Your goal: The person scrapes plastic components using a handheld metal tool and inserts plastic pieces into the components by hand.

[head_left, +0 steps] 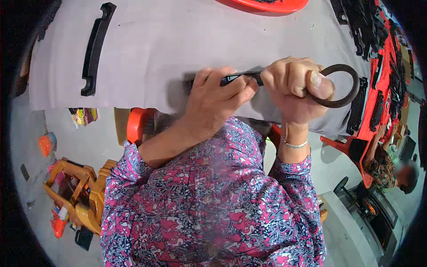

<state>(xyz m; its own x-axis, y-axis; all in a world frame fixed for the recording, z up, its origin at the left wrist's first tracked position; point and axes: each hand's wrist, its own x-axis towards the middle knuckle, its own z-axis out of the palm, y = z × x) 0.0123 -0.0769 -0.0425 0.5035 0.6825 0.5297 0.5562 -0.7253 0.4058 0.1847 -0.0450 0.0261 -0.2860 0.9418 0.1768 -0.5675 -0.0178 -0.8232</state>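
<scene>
My left hand [218, 91] is closed around a black plastic piece [230, 78], pressing it near the front edge of the table. Most of that piece is hidden under the fingers. My right hand [296, 84] makes a fist around dark scissors, whose large ring handle [354, 90] sticks out to the right past the thumb. Their narrow dark end reaches left to the black piece, between my two hands. Farther left, a long black plastic strip [92, 55] with notched ends lies by itself on the table.
Grey cloth covers the table [178, 31]. A red basin [275, 5] with dark bits stands at the far edge. Many black plastic parts [378, 35] are heaped along the right side, over red sheeting. Another person [384, 167] works beyond them. Wooden furniture [84, 191] stands lower left.
</scene>
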